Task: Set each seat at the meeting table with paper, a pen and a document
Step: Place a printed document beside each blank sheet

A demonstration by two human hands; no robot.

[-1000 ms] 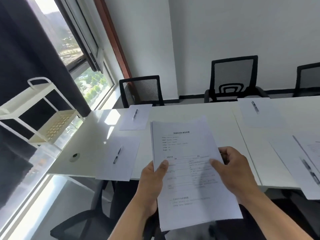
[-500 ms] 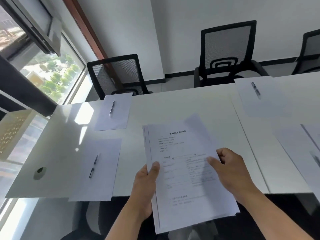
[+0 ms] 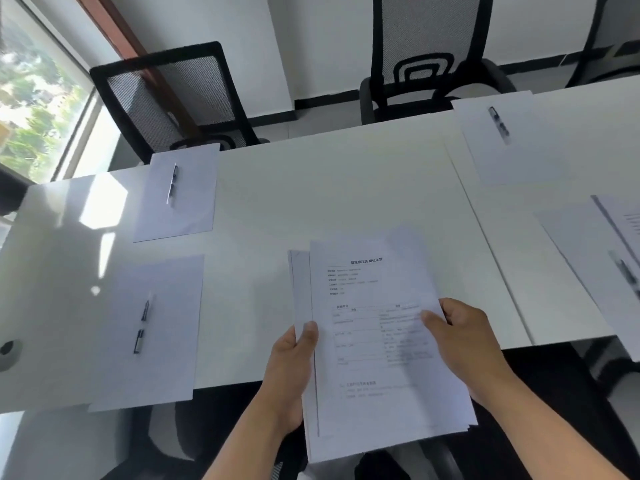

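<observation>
White table [image 3: 329, 188] fills the head view, with mesh chairs [image 3: 173, 98] along the far side and a window at the left. Four sheets already lie at seats, each with a pen on it; the near-left sheet [image 3: 156, 341] carries a pen [image 3: 142, 322] lying roughly along the sheet's long side, and no document.

Both hands hold the document stack [image 3: 377, 348] over the near edge of the table. The left hand [image 3: 291, 372] pinches the stack's left edge, thumb on top; the right hand [image 3: 464, 344] grips the right edge, thumb pressed on the top page. That top page sits shifted right of those beneath — probably being peeled off.

The bare near-left sheet lies to the left of the stack, nearer the left hand — its long axis runs away from the person, roughly parallel to the stack's, so a document should need little turning.
</observation>
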